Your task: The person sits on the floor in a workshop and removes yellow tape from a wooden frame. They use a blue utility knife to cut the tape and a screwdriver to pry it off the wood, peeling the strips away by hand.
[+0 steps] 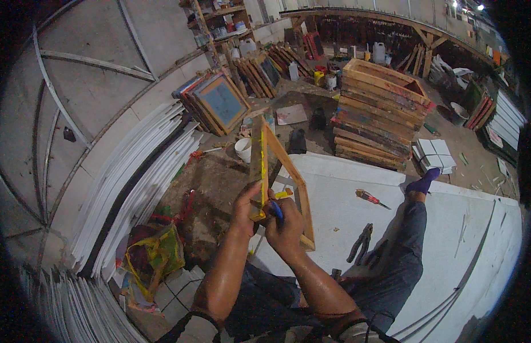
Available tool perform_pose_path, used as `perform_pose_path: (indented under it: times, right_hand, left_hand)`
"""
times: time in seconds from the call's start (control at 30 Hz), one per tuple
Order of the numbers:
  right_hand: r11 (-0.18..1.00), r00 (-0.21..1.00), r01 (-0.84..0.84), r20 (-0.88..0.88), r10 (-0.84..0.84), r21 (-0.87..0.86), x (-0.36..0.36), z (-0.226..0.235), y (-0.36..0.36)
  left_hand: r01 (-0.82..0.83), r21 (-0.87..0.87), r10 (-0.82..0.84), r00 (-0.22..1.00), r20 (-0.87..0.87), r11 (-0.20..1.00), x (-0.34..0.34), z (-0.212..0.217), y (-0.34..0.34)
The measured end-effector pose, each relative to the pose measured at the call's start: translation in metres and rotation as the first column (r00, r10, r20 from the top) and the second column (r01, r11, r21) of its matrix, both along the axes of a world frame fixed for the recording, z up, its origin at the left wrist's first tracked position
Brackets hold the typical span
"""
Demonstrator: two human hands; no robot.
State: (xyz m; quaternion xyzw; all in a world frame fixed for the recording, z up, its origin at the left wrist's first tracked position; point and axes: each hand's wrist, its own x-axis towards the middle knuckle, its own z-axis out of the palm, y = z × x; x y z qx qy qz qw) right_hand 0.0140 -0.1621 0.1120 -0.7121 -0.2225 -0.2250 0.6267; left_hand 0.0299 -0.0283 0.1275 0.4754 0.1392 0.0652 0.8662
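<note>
White sheet [345, 180], left edge: left hand [246, 208] clamps built frame [263, 160], right hand [286, 228] grips blue thing [277, 211] (mostly hidden); work likely left.

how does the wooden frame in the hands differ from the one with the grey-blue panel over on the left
The held frame is open in the middle, while the leaning frame is filled by a grey-blue panel. The held frame has bright yellow along one edge; the leaning frame's front rim looks light brown. The left hand grips the held frame, whereas the leaning frame stands tilted. Both have wooden rails.
</note>
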Motion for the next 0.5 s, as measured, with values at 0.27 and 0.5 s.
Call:
perform_pose_path:
  times: [0.27,0.5]
  right_hand:
    - [0.991,0.985,0.125,-0.123,-0.118,0.056,0.021,-0.002,-0.003]
    - [0.971,0.965,-0.116,-0.209,0.16,0.207,0.032,-0.041,-0.017]
  left_hand:
    - [0.062,-0.027,-0.061,0.997,0.04,0.998,0.001,-0.001,-0.004]
    - [0.042,-0.076,-0.034,0.994,0.101,0.996,-0.003,-0.012,0.008]
